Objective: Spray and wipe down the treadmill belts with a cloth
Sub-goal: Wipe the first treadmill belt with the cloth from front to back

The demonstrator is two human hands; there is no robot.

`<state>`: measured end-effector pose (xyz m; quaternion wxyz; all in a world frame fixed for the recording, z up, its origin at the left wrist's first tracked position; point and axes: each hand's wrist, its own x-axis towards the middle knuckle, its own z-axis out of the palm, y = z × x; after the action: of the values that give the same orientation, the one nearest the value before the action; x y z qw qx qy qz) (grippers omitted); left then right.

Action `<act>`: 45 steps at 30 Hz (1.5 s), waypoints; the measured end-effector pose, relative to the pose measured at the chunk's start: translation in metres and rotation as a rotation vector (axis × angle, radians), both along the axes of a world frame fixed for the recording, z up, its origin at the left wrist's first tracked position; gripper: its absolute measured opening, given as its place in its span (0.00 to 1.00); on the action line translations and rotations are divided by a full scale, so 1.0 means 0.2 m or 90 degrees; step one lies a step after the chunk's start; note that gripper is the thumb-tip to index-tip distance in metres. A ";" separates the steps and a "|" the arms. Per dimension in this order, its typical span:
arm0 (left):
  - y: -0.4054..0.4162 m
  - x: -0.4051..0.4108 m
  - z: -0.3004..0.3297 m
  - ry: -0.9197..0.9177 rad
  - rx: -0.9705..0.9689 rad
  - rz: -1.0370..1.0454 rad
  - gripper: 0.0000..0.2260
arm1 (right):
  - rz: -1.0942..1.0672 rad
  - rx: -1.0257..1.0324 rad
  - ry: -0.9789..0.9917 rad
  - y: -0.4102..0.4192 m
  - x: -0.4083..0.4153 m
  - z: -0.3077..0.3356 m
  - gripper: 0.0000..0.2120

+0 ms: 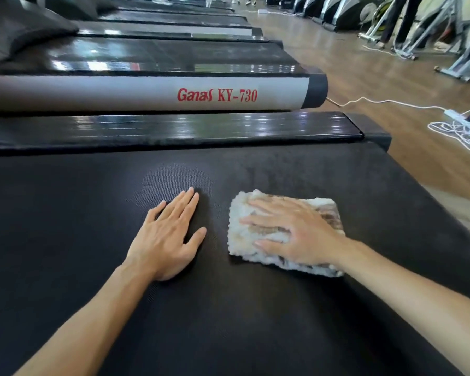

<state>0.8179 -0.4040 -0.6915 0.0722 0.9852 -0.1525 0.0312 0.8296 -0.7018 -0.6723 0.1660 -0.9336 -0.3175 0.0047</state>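
A black ribbed treadmill belt (pixel 120 308) fills the lower part of the head view. On it lies a folded, fluffy white cloth with brown stains (pixel 244 213), right of centre. My right hand (pixel 291 232) presses flat on the cloth, fingers spread and pointing left. My left hand (pixel 168 237) rests flat on the bare belt just left of the cloth, fingers straight and pointing away from me. No spray bottle is in view.
A glossy black side rail (pixel 174 128) borders the belt's far side. Beyond it runs a grey rail marked "Ganas KY-730" (pixel 217 95) and a row of further treadmills. A white power strip with tangled cables (pixel 461 126) lies on the wooden floor at right.
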 end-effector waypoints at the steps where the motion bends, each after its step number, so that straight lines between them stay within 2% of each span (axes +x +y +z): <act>1: 0.00 0.00 -0.01 -0.003 0.001 0.000 0.38 | -0.034 0.015 -0.005 -0.04 0.06 0.02 0.26; 4: 0.00 0.01 -0.02 -0.005 0.003 0.007 0.39 | -0.132 -0.035 -0.015 0.00 0.37 0.04 0.27; 6: 0.00 0.01 -0.02 0.001 0.007 0.017 0.40 | -0.163 -0.057 -0.010 0.14 0.49 0.03 0.31; 9: 0.01 0.01 -0.01 0.002 0.017 0.019 0.41 | -0.093 -0.037 0.002 0.17 0.34 0.00 0.29; 12: 0.00 0.01 -0.02 -0.001 0.018 0.017 0.41 | -0.046 -0.019 0.000 -0.02 0.17 0.02 0.28; 15: -0.01 0.02 -0.02 -0.010 0.016 0.024 0.41 | -0.177 -0.069 0.005 -0.08 0.39 0.05 0.24; 18: -0.01 0.01 -0.02 -0.001 0.020 0.024 0.41 | -0.231 -0.085 -0.022 0.12 0.61 0.04 0.30; 21: -0.01 0.00 -0.01 0.003 0.013 0.026 0.42 | -0.145 -0.070 -0.034 0.27 0.51 0.00 0.25; 25: -0.01 0.01 -0.02 -0.001 0.004 0.025 0.41 | -0.080 -0.022 -0.016 0.08 0.28 0.02 0.22; 28: -0.01 0.01 -0.02 -0.008 0.000 0.025 0.42 | -0.215 -0.051 -0.024 0.06 0.47 0.07 0.20; 31: -0.01 0.01 -0.02 -0.010 0.008 0.024 0.41 | -0.277 -0.075 -0.072 0.29 0.66 0.08 0.20; 35: 0.00 0.01 -0.02 -0.003 -0.001 0.020 0.41 | -0.164 -0.097 -0.032 0.60 0.66 0.02 0.25; 37: 0.00 0.01 -0.02 -0.001 -0.006 0.014 0.41 | -0.135 -0.102 -0.026 0.56 0.64 0.04 0.25; 39: 0.01 0.01 -0.01 -0.001 0.002 0.011 0.41 | -0.178 -0.092 -0.005 0.38 0.64 0.05 0.24; 42: -0.01 0.01 -0.02 -0.007 0.011 0.022 0.41 | -0.330 -0.073 0.003 0.07 0.64 0.05 0.24; 45: -0.01 0.00 -0.02 -0.013 0.009 0.024 0.41 | -0.474 -0.049 -0.018 0.06 0.67 0.04 0.24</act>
<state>0.8188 -0.4068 -0.6948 0.0628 0.9880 -0.1350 0.0414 0.9629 -0.6894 -0.6652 0.1168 -0.9906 0.0419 -0.0568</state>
